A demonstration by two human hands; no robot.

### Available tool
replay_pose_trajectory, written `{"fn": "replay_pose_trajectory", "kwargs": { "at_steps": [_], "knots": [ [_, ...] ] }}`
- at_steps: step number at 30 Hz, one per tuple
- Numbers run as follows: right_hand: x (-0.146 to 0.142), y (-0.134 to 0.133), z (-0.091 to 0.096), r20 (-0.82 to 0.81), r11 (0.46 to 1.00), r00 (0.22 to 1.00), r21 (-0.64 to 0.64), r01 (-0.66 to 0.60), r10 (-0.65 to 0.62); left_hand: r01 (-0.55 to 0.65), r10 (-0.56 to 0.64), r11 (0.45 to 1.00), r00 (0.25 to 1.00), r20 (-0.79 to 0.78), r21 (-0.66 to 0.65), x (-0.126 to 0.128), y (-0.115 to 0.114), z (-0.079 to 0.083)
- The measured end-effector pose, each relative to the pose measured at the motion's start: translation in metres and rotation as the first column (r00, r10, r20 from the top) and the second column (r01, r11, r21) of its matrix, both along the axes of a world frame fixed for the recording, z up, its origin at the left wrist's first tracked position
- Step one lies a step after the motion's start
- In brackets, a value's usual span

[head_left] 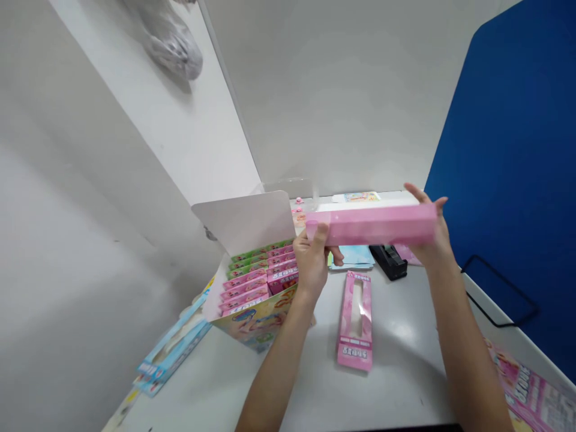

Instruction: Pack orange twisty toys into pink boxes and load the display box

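Observation:
A long pink cardboard box (373, 225) is held level above the table, its plain side towards me. My left hand (312, 255) grips its left end, thumb on the front face. At the other end is my right hand (434, 231), palm against or just behind the box and fingers spread upward; slight blur hides the exact contact. Below lies a flat pink box with a cut-out window (355, 321). To the left of my left hand stands an open printed display carton (263, 327), its white lid flap raised, with rows of pink packs (245, 291) and green packs (254, 261) inside.
Blue windowed boxes (175, 345) lie at the left edge. Behind the held box are a black stapler-like tool (389, 261) and light blue cards (353, 257). Pink printed packaging (531, 384) is at lower right, below a blue panel (508, 180) and black wire loop (504, 291).

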State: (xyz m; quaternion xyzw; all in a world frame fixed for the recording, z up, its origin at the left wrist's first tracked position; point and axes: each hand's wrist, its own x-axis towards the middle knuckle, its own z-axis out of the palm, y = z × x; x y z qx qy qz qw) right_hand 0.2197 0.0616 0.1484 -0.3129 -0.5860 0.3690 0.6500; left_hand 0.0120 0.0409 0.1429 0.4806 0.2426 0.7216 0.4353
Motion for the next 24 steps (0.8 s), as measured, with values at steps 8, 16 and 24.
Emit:
{"fn": "replay_pose_trajectory", "kwargs": {
  "at_steps": [8, 16, 24],
  "knots": [
    [-0.004, 0.0, -0.01, 0.089, 0.796, 0.818, -0.309, -0.52, 0.569, 0.592, -0.602, 0.796, 0.753, -0.268, -0.124, -0.003, -0.002, -0.008],
    [-0.005, 0.01, -0.01, -0.091, 0.91, 0.949, -0.269, -0.315, 0.302, 0.351, -0.363, 0.932, 0.908, -0.208, -0.094, 0.01, 0.011, -0.013],
    [-0.001, 0.029, -0.017, -0.279, 0.9, 0.864, -0.004, 0.437, -0.42, 0.176, -0.087, 0.976, 0.853, -0.515, 0.126, 0.008, 0.009, -0.015]
  ]
}}
